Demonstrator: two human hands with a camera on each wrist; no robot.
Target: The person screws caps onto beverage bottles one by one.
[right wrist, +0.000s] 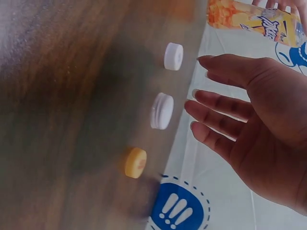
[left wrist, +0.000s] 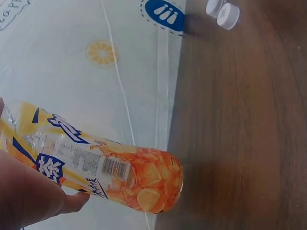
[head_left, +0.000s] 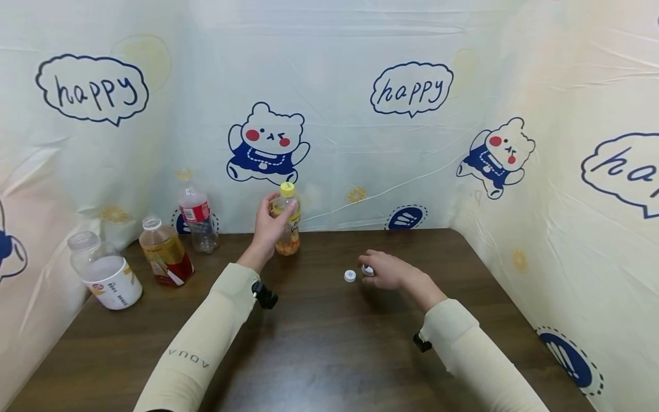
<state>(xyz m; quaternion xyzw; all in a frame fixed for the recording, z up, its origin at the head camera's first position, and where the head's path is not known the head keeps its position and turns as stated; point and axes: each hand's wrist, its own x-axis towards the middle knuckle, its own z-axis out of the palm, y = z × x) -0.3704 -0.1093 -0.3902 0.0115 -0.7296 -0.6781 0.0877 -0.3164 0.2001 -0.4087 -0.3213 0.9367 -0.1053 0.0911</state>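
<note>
A clear bottle with a yellow label and yellow cap (head_left: 294,229) stands upright in the person's left hand (head_left: 270,226), near the far edge of a dark wooden table (head_left: 319,355). Treat the bottle as the centre of a clock, with 12 o'clock pointing away from the person. The thumb crosses the near side below the cap, and the fingers curl round the upper body; this grip probably steadies the bottle and leaves the cap uncovered. Whether its base touches the table, I cannot tell.

Between 3 and 4 o'clock, three loose caps lie in a row: a small white cap (right wrist: 173,56), a wider white cap (right wrist: 162,111) and an orange-yellow cap (right wrist: 136,163). Their close spacing perhaps keeps them within one hand's reach. The right hand (head_left: 386,270) hovers over them, palm down, fingers slightly bent and parted, thumb apart, pinching nothing.

The left forearm comes in from 7 o'clock, the right from 4; both wear pale sleeves (head_left: 206,337).

At 9 o'clock stands a red-labelled bottle (head_left: 195,213); towards half past eight, an amber bottle (head_left: 166,252), then a white-labelled jar (head_left: 113,283), seemingly grouped aside to leave working room.
</note>
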